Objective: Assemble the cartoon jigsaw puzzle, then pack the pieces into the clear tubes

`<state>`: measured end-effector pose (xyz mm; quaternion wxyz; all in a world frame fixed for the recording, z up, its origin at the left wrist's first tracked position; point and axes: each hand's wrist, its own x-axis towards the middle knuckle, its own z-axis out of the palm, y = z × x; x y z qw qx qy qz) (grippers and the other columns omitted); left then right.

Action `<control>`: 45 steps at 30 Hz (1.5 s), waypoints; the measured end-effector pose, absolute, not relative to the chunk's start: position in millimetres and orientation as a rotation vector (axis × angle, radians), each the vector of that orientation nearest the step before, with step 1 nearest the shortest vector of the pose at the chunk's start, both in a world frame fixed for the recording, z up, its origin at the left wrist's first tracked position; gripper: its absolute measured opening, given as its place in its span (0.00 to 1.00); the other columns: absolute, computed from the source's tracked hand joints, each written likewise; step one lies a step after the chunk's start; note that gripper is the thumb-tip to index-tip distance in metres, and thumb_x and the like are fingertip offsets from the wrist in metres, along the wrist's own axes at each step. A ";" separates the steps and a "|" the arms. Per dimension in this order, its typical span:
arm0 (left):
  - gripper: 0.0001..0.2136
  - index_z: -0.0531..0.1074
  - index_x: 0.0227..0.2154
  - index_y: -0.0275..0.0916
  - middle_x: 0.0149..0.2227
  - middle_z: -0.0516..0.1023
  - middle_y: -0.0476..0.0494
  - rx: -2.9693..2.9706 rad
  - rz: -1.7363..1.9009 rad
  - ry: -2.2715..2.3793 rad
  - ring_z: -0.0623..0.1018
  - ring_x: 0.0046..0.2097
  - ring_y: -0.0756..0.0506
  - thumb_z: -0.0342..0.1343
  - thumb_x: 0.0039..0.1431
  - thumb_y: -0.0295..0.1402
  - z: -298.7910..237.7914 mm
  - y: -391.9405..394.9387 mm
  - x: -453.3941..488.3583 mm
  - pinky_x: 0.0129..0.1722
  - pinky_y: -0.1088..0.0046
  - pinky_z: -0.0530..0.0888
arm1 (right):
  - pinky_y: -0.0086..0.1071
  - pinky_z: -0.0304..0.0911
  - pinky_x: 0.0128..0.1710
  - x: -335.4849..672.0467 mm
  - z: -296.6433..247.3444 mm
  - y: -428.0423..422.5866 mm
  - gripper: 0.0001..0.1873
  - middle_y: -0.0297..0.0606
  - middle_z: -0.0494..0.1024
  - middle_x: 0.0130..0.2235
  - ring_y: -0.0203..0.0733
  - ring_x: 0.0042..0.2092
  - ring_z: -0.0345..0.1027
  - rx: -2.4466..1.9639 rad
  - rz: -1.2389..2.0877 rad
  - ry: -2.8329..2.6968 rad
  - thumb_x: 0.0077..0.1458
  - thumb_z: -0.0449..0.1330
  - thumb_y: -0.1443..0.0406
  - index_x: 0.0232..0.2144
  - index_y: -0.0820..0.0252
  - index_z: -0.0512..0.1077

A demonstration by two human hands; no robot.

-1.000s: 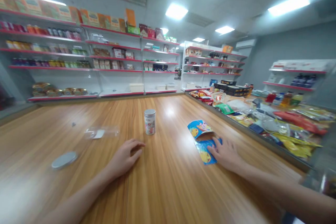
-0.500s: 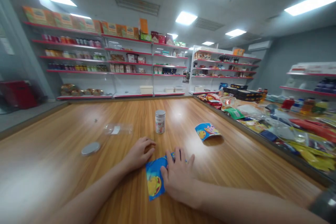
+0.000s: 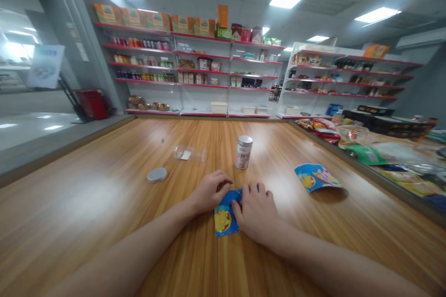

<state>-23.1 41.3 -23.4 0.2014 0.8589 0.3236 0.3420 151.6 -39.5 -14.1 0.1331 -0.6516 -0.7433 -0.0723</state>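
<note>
A blue printed sheet (image 3: pixel 225 222) with a yellow burger picture lies on the wooden table in front of me. My right hand (image 3: pixel 258 213) rests over its right part, fingers apart and slightly bent, hiding much of the print. At the sheet's upper left edge is my left hand (image 3: pixel 212 191), loosely curled with a gap between thumb and fingers; whether it presses on the sheet is unclear. Beyond both hands stands a printed can (image 3: pixel 243 153) with a silvery top. A second blue printed sheet (image 3: pixel 316 177) lies to the right, bowed up off the table.
On the left of the wooden table (image 3: pixel 139 227) lie a round silvery lid (image 3: pixel 157 175), a clear plastic cylinder (image 3: pixel 190 153) on its side and a tiny object (image 3: pixel 162 139). Packaged goods (image 3: pixel 369 154) crowd the right side past a raised edge. Stocked shelves (image 3: pixel 202 58) line the back.
The view has swung left, shifting everything rightward in it. My hands have come closer together over the sheet, and the right fingers are less spread. The can and second sheet look unmoved.
</note>
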 end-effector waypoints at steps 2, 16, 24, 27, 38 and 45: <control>0.11 0.77 0.43 0.38 0.42 0.75 0.38 2.566 0.868 0.837 0.74 0.48 0.41 0.50 0.65 0.29 -23.5 36.0 -22.7 0.51 0.62 0.73 | 0.54 0.60 0.45 159.6 -12.1 -31.3 0.24 0.56 0.73 0.45 0.63 0.48 0.64 -1.854 -0.234 -2.174 0.62 0.50 0.50 0.43 0.63 0.73; 0.18 0.69 0.57 0.43 0.49 0.71 0.37 2.664 0.667 0.942 0.72 0.51 0.39 0.52 0.66 0.36 -26.6 13.8 -28.4 0.54 0.58 0.73 | 0.44 0.57 0.46 172.6 -23.8 -12.9 0.15 0.45 0.73 0.42 0.52 0.46 0.64 -1.534 -0.078 -2.223 0.57 0.58 0.56 0.40 0.59 0.70; 0.18 0.70 0.55 0.40 0.51 0.71 0.35 2.533 0.720 1.100 0.72 0.54 0.37 0.52 0.66 0.41 -33.8 4.0 -29.7 0.57 0.54 0.71 | 0.40 0.57 0.46 176.7 -22.4 -9.4 0.10 0.42 0.74 0.41 0.49 0.45 0.66 -1.495 -0.034 -2.225 0.57 0.60 0.60 0.38 0.59 0.71; 0.35 0.60 0.64 0.41 0.59 0.65 0.34 2.617 0.589 0.906 0.67 0.61 0.35 0.61 0.58 0.49 -20.0 4.1 -37.2 0.63 0.52 0.66 | 0.39 0.56 0.48 184.9 -19.5 -2.9 0.07 0.42 0.75 0.42 0.47 0.47 0.66 -1.472 0.022 -2.257 0.59 0.58 0.62 0.39 0.59 0.71; 0.33 0.66 0.56 0.39 0.59 0.66 0.33 2.693 0.535 0.900 0.66 0.61 0.35 0.58 0.56 0.57 -12.5 5.6 -35.1 0.62 0.52 0.66 | 0.39 0.55 0.49 187.7 -18.7 -5.7 0.07 0.42 0.74 0.42 0.47 0.47 0.66 -1.428 0.063 -2.314 0.62 0.56 0.64 0.41 0.59 0.71; 0.25 0.69 0.47 0.39 0.55 0.68 0.34 2.689 0.555 0.942 0.67 0.59 0.35 0.63 0.53 0.51 -9.1 3.1 -33.7 0.60 0.53 0.68 | 0.38 0.56 0.47 185.7 -18.0 -8.7 0.06 0.40 0.74 0.41 0.45 0.46 0.67 -1.347 0.073 -2.380 0.61 0.58 0.63 0.40 0.58 0.70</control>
